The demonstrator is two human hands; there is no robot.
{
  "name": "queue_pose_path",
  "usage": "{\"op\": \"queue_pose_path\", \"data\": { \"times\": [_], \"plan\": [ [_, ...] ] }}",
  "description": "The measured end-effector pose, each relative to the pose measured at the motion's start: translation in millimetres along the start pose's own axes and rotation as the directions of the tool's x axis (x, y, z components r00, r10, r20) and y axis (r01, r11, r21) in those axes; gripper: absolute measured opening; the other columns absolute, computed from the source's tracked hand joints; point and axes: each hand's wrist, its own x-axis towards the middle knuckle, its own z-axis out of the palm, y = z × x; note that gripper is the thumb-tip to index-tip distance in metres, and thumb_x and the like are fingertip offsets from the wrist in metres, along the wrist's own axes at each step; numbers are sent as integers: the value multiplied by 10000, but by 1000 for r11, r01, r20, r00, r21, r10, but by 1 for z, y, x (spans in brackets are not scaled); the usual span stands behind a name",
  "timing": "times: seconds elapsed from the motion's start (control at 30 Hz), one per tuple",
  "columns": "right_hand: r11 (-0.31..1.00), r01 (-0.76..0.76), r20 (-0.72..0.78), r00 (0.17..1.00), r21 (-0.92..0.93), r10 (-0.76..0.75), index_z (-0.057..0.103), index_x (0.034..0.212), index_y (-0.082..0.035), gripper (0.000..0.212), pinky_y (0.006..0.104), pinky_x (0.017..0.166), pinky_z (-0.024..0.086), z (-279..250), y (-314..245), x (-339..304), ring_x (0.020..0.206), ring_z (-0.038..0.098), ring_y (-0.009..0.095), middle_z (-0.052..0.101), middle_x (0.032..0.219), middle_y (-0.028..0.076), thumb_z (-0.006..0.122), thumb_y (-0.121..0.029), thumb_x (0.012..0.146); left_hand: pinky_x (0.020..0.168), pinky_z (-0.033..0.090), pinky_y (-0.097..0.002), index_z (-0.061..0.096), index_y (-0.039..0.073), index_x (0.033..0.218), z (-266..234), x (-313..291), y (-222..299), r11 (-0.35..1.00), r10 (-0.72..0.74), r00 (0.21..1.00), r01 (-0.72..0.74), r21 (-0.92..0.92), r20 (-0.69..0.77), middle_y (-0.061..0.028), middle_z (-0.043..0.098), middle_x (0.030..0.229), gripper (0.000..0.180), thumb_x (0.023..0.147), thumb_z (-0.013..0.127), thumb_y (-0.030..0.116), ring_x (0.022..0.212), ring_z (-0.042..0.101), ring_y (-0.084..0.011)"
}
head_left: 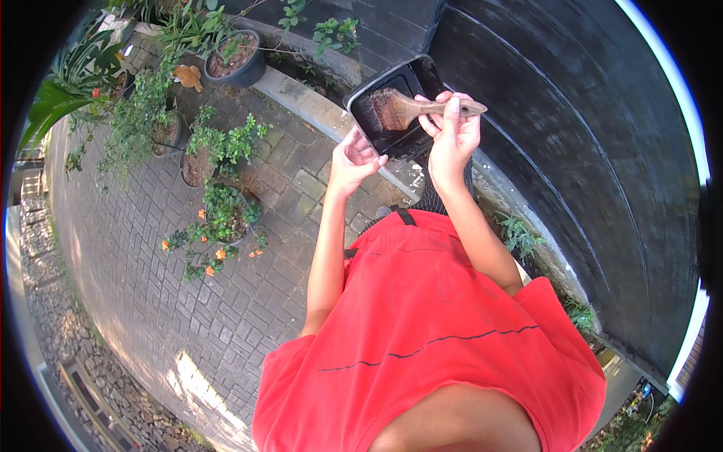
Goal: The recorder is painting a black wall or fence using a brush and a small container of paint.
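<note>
My left hand grips the near left edge of a black paint tray, thumb on the rim and fingers tucked against its side. Within my right hand is the wooden handle of a wide paintbrush, pinched between thumb and fingers. Brown, dark-stained bristles point left, over the inside of the tray. Whether the bristles touch the tray's bottom I cannot tell. Dark wet-looking paint coats the tray's inner surface.
A black wall of wide boards curves along the right, with a low concrete ledge at its foot. Several potted plants, among them a grey pot, stand at the left on brick paving. Small weeds grow by the wall.
</note>
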Motion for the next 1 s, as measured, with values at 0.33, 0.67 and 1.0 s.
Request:
{"op": "queue_pose_path", "data": {
  "times": [0.33,0.67,1.0],
  "plan": [
    [987,33,63,998,-158,-23,441,1014,-64,159,294,700,513,-40,-16,6,853,610,176,561,903,52,511,-141,893,799,491,-309,305,-37,1273,29,6,-46,989,-59,989,39,-142,-138,-120,499,1159,643,718,627,-86,958,563,-197],
    [886,365,92,931,-285,-354,448,1000,-26,124,272,740,483,-84,-38,23,894,595,174,563,921,79,493,-44,885,667,491,-240,340,12,1267,45,1,-51,969,-166,962,119,-216,-218,-93,536,1094,587,748,604,-65,879,564,-132],
    [789,377,190,926,-486,-325,406,986,0,113,304,826,457,-64,12,-43,949,570,221,542,940,130,458,-9,887,842,458,-290,176,-62,1342,42,-11,-57,990,-128,977,115,-84,-171,-158,461,1209,794,698,637,-106,997,544,-200]
  ]
}}
